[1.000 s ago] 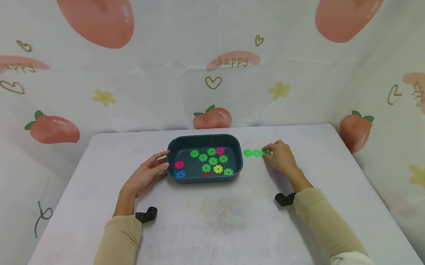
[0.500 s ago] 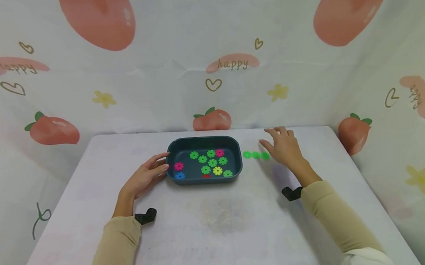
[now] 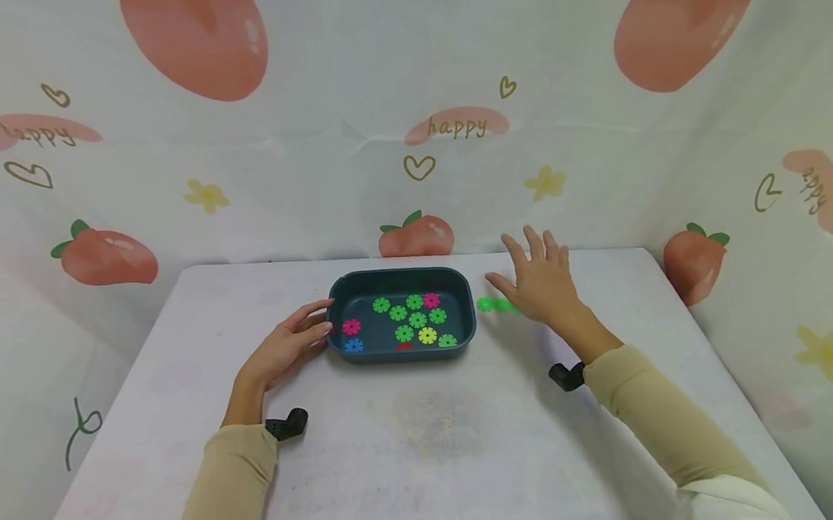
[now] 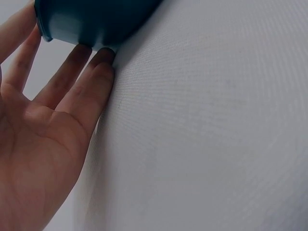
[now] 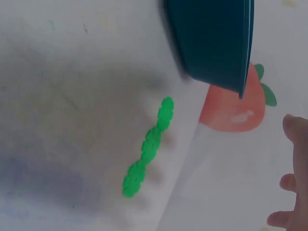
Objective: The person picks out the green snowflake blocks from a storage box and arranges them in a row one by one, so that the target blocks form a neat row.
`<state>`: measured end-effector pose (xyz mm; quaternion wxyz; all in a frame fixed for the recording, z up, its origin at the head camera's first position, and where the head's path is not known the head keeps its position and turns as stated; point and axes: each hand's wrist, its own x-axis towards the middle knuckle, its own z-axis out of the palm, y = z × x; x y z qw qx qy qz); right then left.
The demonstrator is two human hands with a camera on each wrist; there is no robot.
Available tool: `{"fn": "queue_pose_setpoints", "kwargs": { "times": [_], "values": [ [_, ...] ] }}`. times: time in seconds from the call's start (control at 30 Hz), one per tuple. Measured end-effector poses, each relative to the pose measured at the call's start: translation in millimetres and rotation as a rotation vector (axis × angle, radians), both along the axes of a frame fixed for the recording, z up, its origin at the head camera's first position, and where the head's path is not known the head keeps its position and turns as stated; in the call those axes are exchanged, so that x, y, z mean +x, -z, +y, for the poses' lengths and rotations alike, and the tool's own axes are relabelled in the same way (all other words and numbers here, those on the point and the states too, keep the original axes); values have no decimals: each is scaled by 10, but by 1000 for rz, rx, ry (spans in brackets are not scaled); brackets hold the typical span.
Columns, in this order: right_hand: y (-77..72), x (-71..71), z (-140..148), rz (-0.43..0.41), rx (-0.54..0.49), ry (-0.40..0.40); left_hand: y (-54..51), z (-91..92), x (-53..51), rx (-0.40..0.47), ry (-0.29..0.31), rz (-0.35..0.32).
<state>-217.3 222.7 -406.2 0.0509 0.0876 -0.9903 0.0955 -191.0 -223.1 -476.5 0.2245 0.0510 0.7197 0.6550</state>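
A dark teal tray [image 3: 402, 356] holds several small notched plastic discs: mostly green, with pink ones, a yellow disc [image 3: 427, 335], a blue disc [image 3: 353, 345] and a red one seen edge-on. At its left end my left hand [image 3: 280, 354] touches the wall and rim with extended fingers; the left wrist view shows the fingertips [image 4: 84, 50] against the outer wall. My right hand [image 3: 545, 286], fingers spread and holding nothing, hovers right of the tray. Below it lies a row of three green discs [image 5: 151, 144], linked end to end and partly hidden by the hand in the head view.
The white table [image 3: 432, 455] ends at a back edge close behind the tray. Beyond rises a white cloth backdrop [image 3: 337, 184] printed with peaches, hearts and yellow flowers. A black wrist camera mount [image 3: 287, 424] sits on the left wrist, another [image 3: 567, 376] on the right.
My right hand has let go of the third green disc in the row, lifted up, spread its fingers and drifted slightly left. The left hand has stayed on the tray.
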Motion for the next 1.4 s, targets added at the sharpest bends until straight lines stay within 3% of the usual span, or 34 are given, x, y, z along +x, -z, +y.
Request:
{"fn": "queue_pose_setpoints", "kwargs": {
  "times": [0.47, 0.8, 1.4],
  "values": [
    [16, 1, -295, -38, 101, -101, -21, 7, 3, -16, -5, -4],
    [39, -9, -467, -18, 171, -187, -16, 11, 8, -10, -10, -5],
    [89, 50, -857, -18, 178, -306, -2, 3, 4, -13, -15, -8]
  ]
}}
